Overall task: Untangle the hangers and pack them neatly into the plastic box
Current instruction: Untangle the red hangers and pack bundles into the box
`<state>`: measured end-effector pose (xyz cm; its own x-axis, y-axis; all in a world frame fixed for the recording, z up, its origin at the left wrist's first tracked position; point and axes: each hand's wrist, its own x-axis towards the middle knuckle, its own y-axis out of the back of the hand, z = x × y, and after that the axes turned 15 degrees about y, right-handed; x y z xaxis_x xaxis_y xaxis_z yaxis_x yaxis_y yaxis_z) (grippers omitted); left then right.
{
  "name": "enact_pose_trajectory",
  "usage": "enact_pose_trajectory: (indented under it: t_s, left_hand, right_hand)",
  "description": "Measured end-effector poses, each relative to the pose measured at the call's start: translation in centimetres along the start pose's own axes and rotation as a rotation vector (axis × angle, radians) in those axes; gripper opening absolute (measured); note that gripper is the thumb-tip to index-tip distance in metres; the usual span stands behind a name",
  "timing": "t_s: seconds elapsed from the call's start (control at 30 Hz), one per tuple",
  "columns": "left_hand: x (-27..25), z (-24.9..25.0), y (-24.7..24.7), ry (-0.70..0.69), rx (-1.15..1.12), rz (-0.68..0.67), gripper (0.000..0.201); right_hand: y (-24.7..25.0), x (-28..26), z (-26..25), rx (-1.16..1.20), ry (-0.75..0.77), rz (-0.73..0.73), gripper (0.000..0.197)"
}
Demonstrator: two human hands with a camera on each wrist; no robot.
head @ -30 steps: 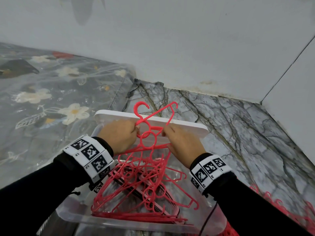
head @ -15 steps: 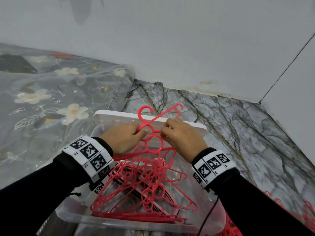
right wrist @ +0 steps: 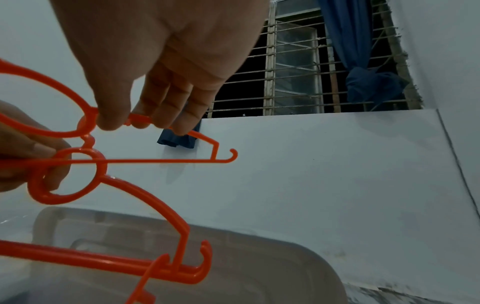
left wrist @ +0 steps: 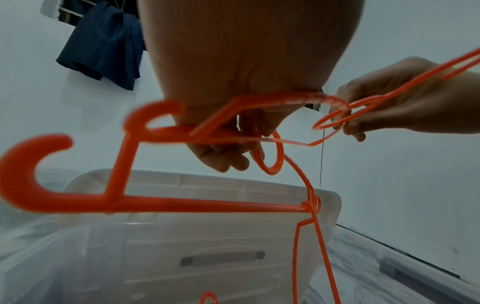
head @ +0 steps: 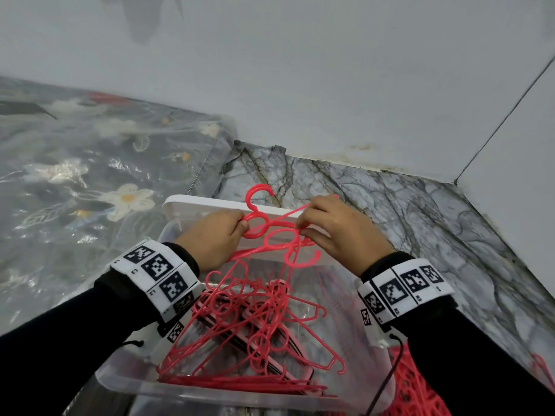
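A tangle of red plastic hangers (head: 255,322) hangs into the clear plastic box (head: 210,394) below my hands. My left hand (head: 216,235) grips a hanger by its round neck ring (left wrist: 270,154), with the hook (head: 258,190) sticking up. My right hand (head: 333,226) pinches the shoulder of a second hanger (right wrist: 137,120) between thumb and fingers. The two hangers cross between my hands, held above the box. More hangers lie flat on the box floor (head: 240,382).
The white lid (head: 204,202) leans at the box's far edge. A floral plastic-covered mattress (head: 90,181) lies left; marble-pattern floor (head: 420,211) and a wall corner (head: 456,181) stand right. A red mesh bag (head: 417,385) with more hangers sits at the lower right.
Both hands have lifted the held hangers slightly and drawn apart, the right hand moving right and up. The second hanger is pulled further out of the tangle.
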<state>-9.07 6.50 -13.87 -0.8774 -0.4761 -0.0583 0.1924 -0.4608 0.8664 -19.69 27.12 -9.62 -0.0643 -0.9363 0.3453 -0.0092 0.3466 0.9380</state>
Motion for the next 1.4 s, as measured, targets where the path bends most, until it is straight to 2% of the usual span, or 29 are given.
enact_pose_trajectory:
  t_s: [0.1,0.27,0.4,0.53,0.73,0.87,0.97,1.07,1.13,1.27,1.4]
  left_hand:
    - [0.2,-0.3,0.2,0.027,-0.005,-0.043,0.027]
    - [-0.5,0.4,0.1,0.010,-0.173,-0.117,0.033]
    - [-1.0,1.0,0.2,-0.029,-0.186,-0.168,0.036]
    - [-0.8,0.6,0.2,-0.043,-0.195,-0.146,0.037]
    - [-0.6,0.5,0.0,-0.097,-0.052,-0.070,0.040]
    - [-0.7,0.4,0.0,-0.098,0.101,0.117,0.033]
    - [-0.3,-0.1,0.0,-0.038,0.130,0.216,0.030]
    - [0.0,-0.4,0.1,-0.023,0.161,0.277,0.032]
    - [0.0,-0.5,0.1,-0.035,0.219,0.316,0.037]
    - [0.2,-0.6,0.0,-0.033,0.256,0.318,0.030]
    - [0.0,-0.6,0.1,-0.041,0.263,0.268,0.030]
  right_hand:
    - [0.1,-0.2,0.7,0.037,-0.021,0.024,0.006]
    - [-1.5,0.0,0.5,0.148,-0.093,-0.079,0.009]
    - [-2.5,0.4,0.3,0.191,-0.159,-0.031,0.008]
    - [-2.4,0.2,0.9,0.162,-0.214,0.001,0.007]
    - [-3.1,0.3,0.6,0.225,-0.224,0.096,0.006]
    - [-3.1,0.2,1.2,0.232,-0.269,0.130,0.005]
    - [-3.2,-0.5,2.0,0.199,-0.360,0.022,0.005]
    - [-4.2,-1.2,1.9,0.200,-0.444,-0.168,0.015]
    - [-5.3,-1.2,1.4,0.264,-0.514,-0.227,0.021]
    - [-7.0,-0.7,0.5,0.443,-0.686,-0.124,0.034]
    - [-7.8,-0.3,0.3,0.513,-0.803,-0.011,0.024]
